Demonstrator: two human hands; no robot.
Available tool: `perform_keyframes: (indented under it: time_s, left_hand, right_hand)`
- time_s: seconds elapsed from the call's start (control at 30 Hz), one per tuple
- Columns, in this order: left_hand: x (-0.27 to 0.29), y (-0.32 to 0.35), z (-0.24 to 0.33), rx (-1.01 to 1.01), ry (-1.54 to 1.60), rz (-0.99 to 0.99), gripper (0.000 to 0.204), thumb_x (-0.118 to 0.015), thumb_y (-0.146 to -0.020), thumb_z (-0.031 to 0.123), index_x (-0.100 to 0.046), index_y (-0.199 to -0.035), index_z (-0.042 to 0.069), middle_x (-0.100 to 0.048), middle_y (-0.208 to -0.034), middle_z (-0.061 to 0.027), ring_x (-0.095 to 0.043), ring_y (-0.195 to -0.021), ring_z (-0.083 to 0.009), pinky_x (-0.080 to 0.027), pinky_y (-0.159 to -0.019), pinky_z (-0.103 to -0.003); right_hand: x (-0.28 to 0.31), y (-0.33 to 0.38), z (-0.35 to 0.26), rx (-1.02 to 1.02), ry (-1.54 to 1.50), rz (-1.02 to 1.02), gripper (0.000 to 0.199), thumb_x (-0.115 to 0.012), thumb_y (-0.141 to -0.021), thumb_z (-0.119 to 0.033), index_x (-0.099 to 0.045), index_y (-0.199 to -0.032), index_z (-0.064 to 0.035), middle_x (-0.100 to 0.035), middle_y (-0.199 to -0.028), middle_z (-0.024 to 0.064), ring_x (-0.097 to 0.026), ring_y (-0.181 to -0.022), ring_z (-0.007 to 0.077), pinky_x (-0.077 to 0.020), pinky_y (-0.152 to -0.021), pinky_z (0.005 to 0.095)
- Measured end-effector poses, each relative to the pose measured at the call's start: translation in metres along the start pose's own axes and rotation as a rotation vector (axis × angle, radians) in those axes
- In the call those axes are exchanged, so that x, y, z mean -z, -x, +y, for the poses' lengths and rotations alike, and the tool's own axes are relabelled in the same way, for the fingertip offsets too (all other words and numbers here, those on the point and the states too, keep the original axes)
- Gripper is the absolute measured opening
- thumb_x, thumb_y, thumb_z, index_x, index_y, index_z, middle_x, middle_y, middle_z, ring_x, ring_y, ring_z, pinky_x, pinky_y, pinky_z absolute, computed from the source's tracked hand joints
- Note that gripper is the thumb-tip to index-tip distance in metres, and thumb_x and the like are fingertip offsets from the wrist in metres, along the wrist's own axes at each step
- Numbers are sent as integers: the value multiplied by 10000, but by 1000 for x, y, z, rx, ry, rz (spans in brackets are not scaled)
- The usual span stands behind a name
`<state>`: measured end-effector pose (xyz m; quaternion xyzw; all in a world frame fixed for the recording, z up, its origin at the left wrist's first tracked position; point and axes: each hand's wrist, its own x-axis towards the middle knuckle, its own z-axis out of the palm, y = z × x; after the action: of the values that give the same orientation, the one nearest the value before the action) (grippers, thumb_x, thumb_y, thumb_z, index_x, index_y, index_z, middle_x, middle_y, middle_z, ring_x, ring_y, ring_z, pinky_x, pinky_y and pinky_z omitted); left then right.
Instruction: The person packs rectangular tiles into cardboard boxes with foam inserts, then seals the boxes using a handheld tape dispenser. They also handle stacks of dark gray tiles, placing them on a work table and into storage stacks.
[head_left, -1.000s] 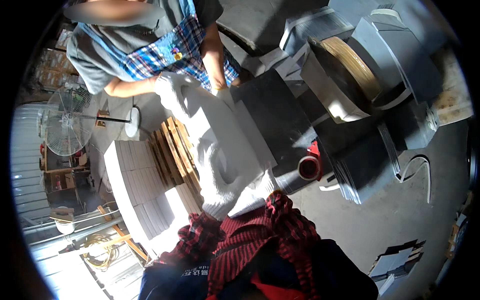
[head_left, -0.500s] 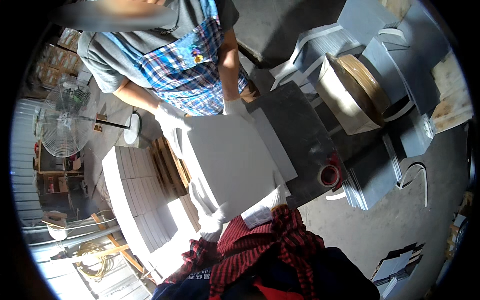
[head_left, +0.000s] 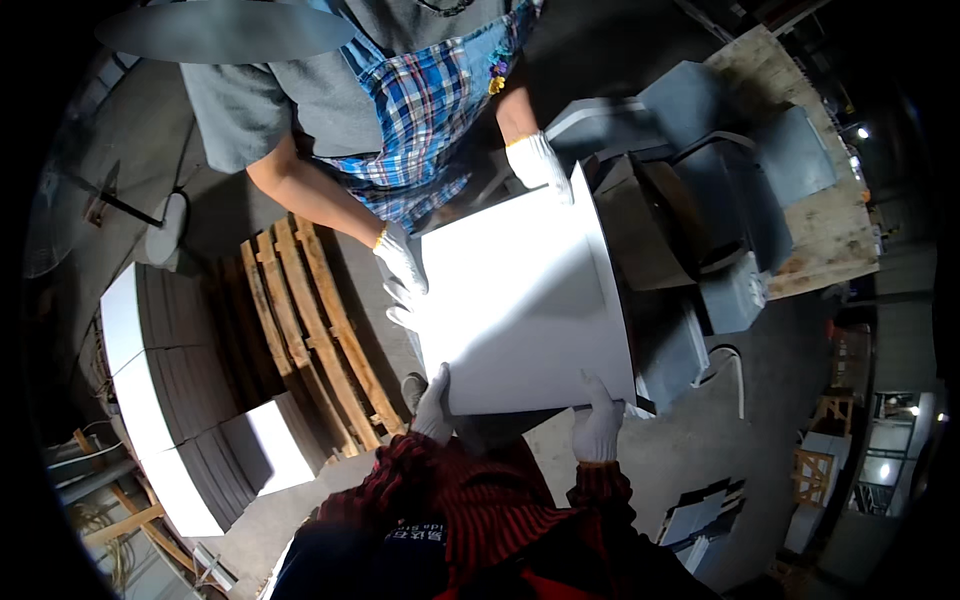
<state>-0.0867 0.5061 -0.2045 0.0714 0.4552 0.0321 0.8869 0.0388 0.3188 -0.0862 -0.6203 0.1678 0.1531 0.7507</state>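
A flat white rectangular panel (head_left: 500,310) lies between me and a person in a plaid apron. My left hand (head_left: 433,408), in a white glove, grips the panel's near left corner, thumb along the edge. Gloved too, my right hand (head_left: 597,425) holds the near edge by the right corner, its lower fingers partly hidden. The person's gloved hands touch the panel: one hand (head_left: 402,268) at its left edge, the other hand (head_left: 541,165) by the far right corner. Along the right side another white edge (head_left: 610,275) shows. The dark board beneath is mostly covered.
Stacks of white panels (head_left: 150,390) stand at the left, beside a wooden pallet (head_left: 315,325). Right of the panel are an open carton (head_left: 640,225), grey-blue sheets (head_left: 730,200) and a plywood board (head_left: 800,260). A fan's round base (head_left: 167,230) stands far left.
The white panel has shifted right over the dark board, covering most of it. My hands have moved with its near edge. The view has turned, so the stacks sit farther left.
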Motion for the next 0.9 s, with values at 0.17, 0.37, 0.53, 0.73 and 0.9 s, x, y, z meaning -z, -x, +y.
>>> perform_keyframes:
  time_s: [0.17, 0.37, 0.53, 0.73, 0.9]
  left_hand:
    - [-18, -44, -59, 174, 278, -389, 453, -521, -999, 385, -515, -1360, 111, -574, -1314, -83, -528, -1209, -244, -452, -1020, -387]
    - [-57, -6, -38, 52, -889, -318, 380, -577, -969, 263, -590, -1284, 50, -620, -1232, -121, -569, -1159, -233, -461, -993, -354]
    - [-61, -25, -26, -368, -982, -366, 407, -574, -985, 220, -574, -1325, -4, -609, -1294, -134, -553, -1200, -227, -420, -1033, -325]
    - [-98, -83, -13, -1375, -1332, 399, 507, -480, -1040, 273, -388, -1501, 83, -238, -1606, -157, -357, -1419, -280, -298, -1166, -431]
    - [-73, -128, -15, -1041, -2634, 1923, 503, -318, -1056, 499, -422, -1447, 202, -352, -1520, -83, -409, -1327, -278, -338, -1124, -498]
  right_hand:
    - [20, 51, 6, 553, 951, 105, 472, -670, -919, -187, -528, -1303, 48, -576, -1276, 127, -578, -1112, 251, -469, -963, 396]
    - [9, 41, 36, 783, 941, 31, 591, -738, -864, -231, -481, -1320, 43, -597, -1225, 132, -600, -1030, 275, -484, -903, 411]
    - [7, 20, 31, 876, 839, 107, 697, -794, -818, -268, -442, -1335, 39, -614, -1183, 137, -619, -962, 294, -496, -854, 423]
    - [49, 2, 16, 917, 943, -281, 690, -821, -809, -244, -443, -1331, 4, -606, -1181, 107, -620, -984, 255, -503, -915, 408]
    - [75, 13, -37, 344, 355, -537, 624, -792, -841, -158, -460, -1348, -7, -598, -1241, 117, -605, -1115, 189, -499, -957, 345]
